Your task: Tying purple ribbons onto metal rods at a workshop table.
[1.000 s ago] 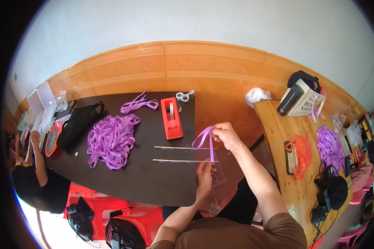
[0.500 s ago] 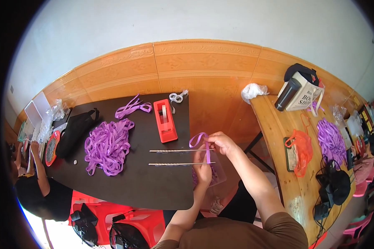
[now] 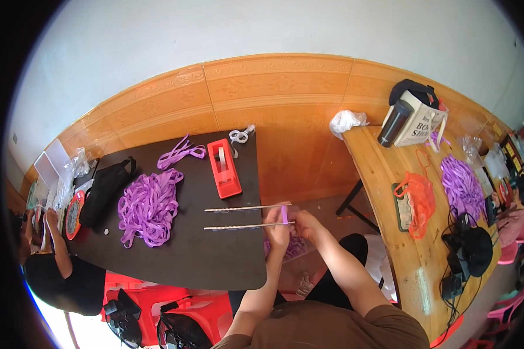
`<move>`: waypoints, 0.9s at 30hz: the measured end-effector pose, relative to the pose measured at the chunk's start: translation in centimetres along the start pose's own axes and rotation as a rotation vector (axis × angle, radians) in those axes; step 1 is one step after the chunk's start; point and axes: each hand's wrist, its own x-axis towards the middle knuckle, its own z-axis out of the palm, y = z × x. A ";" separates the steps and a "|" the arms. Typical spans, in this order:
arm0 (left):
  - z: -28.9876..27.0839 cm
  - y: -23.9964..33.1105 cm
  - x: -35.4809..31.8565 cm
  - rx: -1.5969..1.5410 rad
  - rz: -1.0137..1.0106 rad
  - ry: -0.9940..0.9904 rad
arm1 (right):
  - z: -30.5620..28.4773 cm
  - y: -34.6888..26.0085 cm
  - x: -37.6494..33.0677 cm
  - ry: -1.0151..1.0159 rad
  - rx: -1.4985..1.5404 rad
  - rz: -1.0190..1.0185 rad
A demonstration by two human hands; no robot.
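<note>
Both my hands meet at the right edge of the black table (image 3: pixel 215 262). My left hand (image 3: pixel 278 228) and my right hand (image 3: pixel 306 225) pinch a short purple ribbon piece (image 3: pixel 284 213) at the right ends of two thin metal rods (image 3: pixel 244 216) that lie side by side across the table. Below the hands hangs a clear bag with purple pieces (image 3: pixel 290 249). A pile of loose purple ribbon (image 3: pixel 148 205) lies to the left of the rods, and a red tape dispenser (image 3: pixel 223 167) stands just behind them.
A small ribbon bundle (image 3: pixel 179 153), scissors (image 3: pixel 239 136) and a black pouch (image 3: pixel 103 189) lie on the black table. Another person (image 3: pixel 49 256) sits at its left end. At the right, a wooden table (image 3: pixel 384 192) holds an orange bag (image 3: pixel 416 198), more purple ribbon (image 3: pixel 461 187) and black items.
The ribbon loop that my right hand held up has come down to the rod ends. Both hands have closed together on it at the table's edge.
</note>
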 end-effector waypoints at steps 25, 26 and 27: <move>-0.4 -0.7 0.1 -0.204 -0.034 -0.050 | 0.9 10.5 -3.6 0.408 -0.570 -1.098; -0.3 -0.6 0.1 -0.206 -0.034 -0.054 | 0.5 11.0 -3.7 0.329 -0.545 -1.086; -0.1 -0.6 0.1 -0.199 -0.046 -0.049 | 0.0 11.4 -3.7 0.251 -0.521 -1.072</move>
